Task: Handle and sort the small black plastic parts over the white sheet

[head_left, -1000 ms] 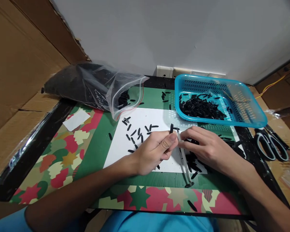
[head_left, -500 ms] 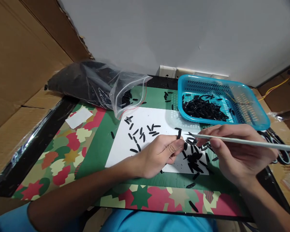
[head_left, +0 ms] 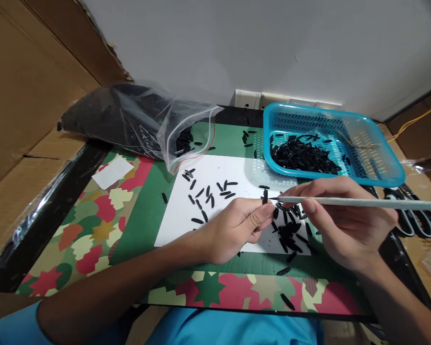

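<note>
One black piece stands upright in the left hand, pinched by thumb and forefinger over the paper. The right hand grips a pale stick, its dark tip at the piece's 3 o'clock side; contact is too small to tell. From there, loose pieces lie at 5 and 9 o'clock, the basket at 2, the bag at 10.
</note>
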`<state>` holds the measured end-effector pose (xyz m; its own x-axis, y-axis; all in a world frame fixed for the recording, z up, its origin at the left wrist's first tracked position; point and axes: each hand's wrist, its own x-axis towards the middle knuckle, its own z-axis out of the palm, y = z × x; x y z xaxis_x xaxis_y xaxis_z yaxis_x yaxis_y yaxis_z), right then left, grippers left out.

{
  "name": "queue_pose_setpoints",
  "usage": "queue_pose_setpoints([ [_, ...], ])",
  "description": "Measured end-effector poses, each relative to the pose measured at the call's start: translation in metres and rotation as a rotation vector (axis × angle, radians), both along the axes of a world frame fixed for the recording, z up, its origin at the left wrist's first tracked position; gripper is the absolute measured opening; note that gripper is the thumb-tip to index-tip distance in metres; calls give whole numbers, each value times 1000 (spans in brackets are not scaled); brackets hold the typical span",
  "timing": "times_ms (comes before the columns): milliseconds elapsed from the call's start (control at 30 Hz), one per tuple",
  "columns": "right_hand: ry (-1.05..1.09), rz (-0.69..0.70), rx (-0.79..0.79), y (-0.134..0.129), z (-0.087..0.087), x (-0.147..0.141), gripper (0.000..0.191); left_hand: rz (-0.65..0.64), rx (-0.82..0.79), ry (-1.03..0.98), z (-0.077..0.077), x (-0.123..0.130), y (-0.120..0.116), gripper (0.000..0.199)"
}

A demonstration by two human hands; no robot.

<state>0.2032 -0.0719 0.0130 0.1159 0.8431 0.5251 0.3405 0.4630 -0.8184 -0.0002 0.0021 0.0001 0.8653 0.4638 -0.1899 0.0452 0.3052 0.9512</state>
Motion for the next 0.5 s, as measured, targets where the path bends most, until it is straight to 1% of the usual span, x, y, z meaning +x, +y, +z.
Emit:
queue_pose_setpoints([
  [233,-52,22,19,0,-2,3,23,9,-30,6,2,2,1,50],
  [367,-95,19,15,1,-5,5,23,7,13,26,2,1,1,51],
  [500,-129,65,-51,0,-8,7,20,13,93,79,0,-1,2,51],
])
